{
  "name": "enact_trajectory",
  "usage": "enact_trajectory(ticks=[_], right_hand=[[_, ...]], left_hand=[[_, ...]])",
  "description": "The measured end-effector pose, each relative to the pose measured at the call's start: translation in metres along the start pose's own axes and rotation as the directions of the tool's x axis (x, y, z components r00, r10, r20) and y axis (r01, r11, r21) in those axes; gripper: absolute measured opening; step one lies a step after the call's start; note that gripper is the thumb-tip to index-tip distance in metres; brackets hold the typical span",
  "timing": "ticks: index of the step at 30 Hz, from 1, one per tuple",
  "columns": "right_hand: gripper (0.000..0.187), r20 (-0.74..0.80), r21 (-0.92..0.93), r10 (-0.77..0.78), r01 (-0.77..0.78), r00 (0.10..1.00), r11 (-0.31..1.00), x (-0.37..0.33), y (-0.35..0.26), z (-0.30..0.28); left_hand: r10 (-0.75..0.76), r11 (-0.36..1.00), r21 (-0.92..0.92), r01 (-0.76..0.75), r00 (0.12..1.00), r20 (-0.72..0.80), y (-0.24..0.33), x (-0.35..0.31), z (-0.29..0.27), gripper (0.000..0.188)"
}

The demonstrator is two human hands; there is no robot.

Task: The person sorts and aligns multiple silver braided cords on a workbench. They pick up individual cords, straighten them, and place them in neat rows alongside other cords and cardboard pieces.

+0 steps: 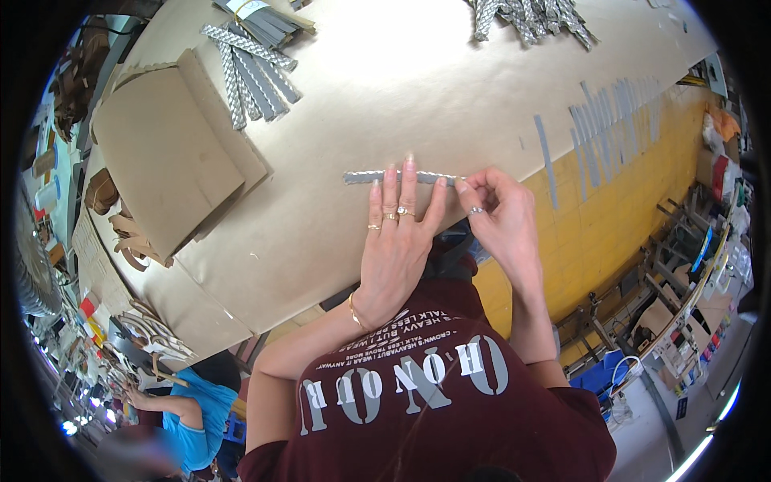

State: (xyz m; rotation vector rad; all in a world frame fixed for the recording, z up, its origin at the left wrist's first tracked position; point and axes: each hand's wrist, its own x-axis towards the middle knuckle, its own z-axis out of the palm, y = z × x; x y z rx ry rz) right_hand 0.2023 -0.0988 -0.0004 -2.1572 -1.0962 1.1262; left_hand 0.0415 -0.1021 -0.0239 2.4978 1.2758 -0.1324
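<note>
A narrow grey strip with a silver-and-white braided edge (358, 177) lies crosswise on the brown paper covering the table (313, 233). Flat on top of it rests my left hand (397, 249), its ringed fingers stretched out and slightly apart, hiding parts of the strip. My right hand (507, 217) pinches the strip's right end between thumb and forefinger, close to the table's near edge. The very tip of that end is hidden by the fingers.
Braided and grey strips (253, 72) lie at the far left, beside a folded cardboard piece (169, 153). More braided strips (530, 20) are heaped at the back. Grey tape pieces (610, 120) hang along the right table edge. Another person in blue (197, 410) sits lower left.
</note>
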Motion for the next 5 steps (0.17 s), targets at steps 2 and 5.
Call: enact_trajectory(ticks=[2,5], right_hand=[[0.012,0.030,0.050,0.003,-0.004,1.000,0.999,-0.0007,0.0017,-0.0028],[0.012,0.082,0.071,-0.002,-0.004,0.997,0.998,-0.0019,0.0050,-0.0065]], left_hand=[[-0.005,1.000,0.001,0.005,1.000,0.004,0.0009,-0.0002,0.0002,0.065],[-0.013,1.000,-0.011,0.013,1.000,0.026,0.0014,-0.0009,0.0003,0.067]])
